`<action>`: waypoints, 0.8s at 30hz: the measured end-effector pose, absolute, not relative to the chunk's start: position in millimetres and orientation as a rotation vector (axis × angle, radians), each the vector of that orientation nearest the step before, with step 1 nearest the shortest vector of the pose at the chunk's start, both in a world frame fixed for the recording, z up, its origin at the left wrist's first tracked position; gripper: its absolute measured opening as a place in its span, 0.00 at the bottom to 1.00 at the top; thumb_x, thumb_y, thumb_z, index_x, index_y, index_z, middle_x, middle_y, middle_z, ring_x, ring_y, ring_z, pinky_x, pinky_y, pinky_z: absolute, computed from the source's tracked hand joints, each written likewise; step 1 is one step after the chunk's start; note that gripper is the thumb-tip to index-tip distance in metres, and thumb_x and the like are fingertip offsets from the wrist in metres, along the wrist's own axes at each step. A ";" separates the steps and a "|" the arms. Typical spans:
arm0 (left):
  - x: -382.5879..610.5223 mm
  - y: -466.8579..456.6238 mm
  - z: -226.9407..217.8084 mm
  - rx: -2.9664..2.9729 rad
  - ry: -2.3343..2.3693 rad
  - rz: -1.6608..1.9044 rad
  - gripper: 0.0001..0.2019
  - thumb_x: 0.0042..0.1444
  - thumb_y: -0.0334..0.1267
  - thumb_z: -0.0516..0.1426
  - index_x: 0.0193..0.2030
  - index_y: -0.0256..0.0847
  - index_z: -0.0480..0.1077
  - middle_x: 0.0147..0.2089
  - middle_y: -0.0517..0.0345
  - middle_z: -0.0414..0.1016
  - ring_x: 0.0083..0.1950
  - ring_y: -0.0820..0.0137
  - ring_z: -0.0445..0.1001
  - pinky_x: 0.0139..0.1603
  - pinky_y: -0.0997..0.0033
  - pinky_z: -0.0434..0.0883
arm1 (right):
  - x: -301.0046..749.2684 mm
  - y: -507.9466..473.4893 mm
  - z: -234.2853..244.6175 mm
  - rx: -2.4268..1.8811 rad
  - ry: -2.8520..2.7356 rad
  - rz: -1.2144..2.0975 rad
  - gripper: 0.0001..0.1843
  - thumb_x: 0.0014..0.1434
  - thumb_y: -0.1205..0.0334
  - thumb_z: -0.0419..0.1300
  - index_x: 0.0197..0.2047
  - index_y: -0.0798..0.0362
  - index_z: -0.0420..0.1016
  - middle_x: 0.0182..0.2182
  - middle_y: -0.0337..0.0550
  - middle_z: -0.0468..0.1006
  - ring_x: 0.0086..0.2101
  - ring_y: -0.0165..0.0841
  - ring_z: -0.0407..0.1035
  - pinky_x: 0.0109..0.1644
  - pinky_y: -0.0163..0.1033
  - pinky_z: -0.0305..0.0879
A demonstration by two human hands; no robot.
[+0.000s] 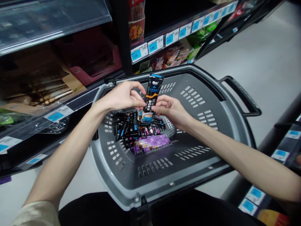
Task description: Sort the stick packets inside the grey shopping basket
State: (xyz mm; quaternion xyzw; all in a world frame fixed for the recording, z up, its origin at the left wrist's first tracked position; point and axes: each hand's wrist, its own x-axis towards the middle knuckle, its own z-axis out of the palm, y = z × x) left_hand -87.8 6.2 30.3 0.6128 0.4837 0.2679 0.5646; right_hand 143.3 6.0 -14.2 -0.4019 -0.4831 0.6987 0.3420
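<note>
A black coffee sachet (154,91) with a blue top edge and a cup picture stands upright between my hands, above the basket. My left hand (125,95) pinches its left edge. From the right side, my right hand (172,110) grips it with the thumb on its front. Below, in the grey shopping basket (188,131), lie several black sachets (129,127) with blue and pink print. Purple packets (151,143) rest in front of them. Part of a clear plastic pack (169,125) shows beside my right hand.
Shelves with blue-and-white price tags (152,46) run along the left and back. Bagged snacks (172,56) sit on a low shelf behind the basket. The basket's black handle (242,95) sticks out to the right. Another shelf edge (282,153) stands at lower right.
</note>
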 end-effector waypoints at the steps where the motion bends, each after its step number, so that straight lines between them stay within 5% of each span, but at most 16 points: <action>1: -88.1 6.1 30.5 1.459 1.142 0.630 0.20 0.48 0.33 0.72 0.44 0.38 0.70 0.33 0.57 0.82 0.32 0.68 0.84 0.38 0.68 0.82 | 143.0 5.6 -14.4 -1.048 -1.252 1.831 0.24 0.41 0.57 0.82 0.37 0.51 0.76 0.30 0.35 0.79 0.31 0.29 0.72 0.32 0.36 0.68; 14: -93.3 7.8 23.4 1.455 1.116 0.743 0.20 0.49 0.32 0.71 0.43 0.38 0.65 0.33 0.55 0.81 0.31 0.64 0.84 0.34 0.69 0.80 | 140.9 1.6 -17.8 -1.051 -1.317 1.931 0.19 0.44 0.60 0.78 0.35 0.53 0.76 0.28 0.35 0.79 0.28 0.27 0.70 0.36 0.38 0.69; 20: -90.6 5.8 28.8 1.391 1.083 0.709 0.23 0.48 0.33 0.72 0.44 0.39 0.64 0.34 0.58 0.81 0.33 0.67 0.84 0.40 0.67 0.82 | 140.4 -1.2 -8.8 -1.002 -1.363 1.931 0.20 0.47 0.56 0.79 0.40 0.52 0.79 0.39 0.44 0.84 0.37 0.33 0.76 0.39 0.40 0.70; 24: -89.4 5.7 30.8 1.378 1.070 0.657 0.23 0.48 0.34 0.72 0.44 0.39 0.65 0.35 0.58 0.82 0.35 0.69 0.85 0.43 0.67 0.82 | 139.2 -1.8 -8.2 -1.038 -1.377 1.886 0.17 0.48 0.59 0.77 0.39 0.52 0.79 0.38 0.43 0.85 0.37 0.34 0.76 0.39 0.40 0.69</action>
